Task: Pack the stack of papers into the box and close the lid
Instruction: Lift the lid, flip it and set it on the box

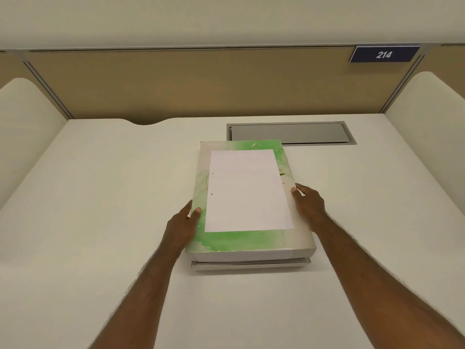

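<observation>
A flat white box sits in the middle of the desk, its base (251, 265) showing as a thin strip under the lid. The lid (241, 241), white with green splashes, rests on the base. A white sheet of paper (247, 190) with two punch holes lies on top of the lid. My left hand (185, 222) grips the lid's left edge, thumb on top. My right hand (308, 201) holds the lid's right edge. Whether more paper lies under the top sheet or inside the box is hidden.
The white desk (100, 210) is enclosed by a tan back panel (176, 84) and rounded white side dividers (22, 127). A grey cable hatch (292, 133) is set into the desk just behind the box. A blue sign reading 214 (383, 54) hangs at upper right.
</observation>
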The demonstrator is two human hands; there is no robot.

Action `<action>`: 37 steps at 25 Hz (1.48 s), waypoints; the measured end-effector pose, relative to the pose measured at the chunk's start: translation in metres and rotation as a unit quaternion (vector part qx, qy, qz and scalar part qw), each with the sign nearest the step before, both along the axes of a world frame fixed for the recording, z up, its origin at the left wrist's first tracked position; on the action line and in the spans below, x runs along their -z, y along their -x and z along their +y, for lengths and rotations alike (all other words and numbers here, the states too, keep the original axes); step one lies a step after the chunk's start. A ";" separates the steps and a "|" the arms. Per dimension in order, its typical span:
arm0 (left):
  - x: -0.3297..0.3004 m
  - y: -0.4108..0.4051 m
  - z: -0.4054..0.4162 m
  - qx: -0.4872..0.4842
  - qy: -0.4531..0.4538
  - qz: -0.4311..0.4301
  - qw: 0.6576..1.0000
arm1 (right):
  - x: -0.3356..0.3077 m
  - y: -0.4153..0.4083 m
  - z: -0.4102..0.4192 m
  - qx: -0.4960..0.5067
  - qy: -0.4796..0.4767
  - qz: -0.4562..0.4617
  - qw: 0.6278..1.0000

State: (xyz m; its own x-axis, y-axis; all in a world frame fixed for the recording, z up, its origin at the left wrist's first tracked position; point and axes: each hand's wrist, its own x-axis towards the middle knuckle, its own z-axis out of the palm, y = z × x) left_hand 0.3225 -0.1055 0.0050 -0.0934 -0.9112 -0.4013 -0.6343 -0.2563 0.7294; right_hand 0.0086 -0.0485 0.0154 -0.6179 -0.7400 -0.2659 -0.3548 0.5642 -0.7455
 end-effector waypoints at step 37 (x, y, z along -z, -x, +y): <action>-0.014 0.015 0.011 0.189 0.199 -0.350 0.896 | -0.004 -0.034 0.051 -0.209 -0.177 0.318 0.908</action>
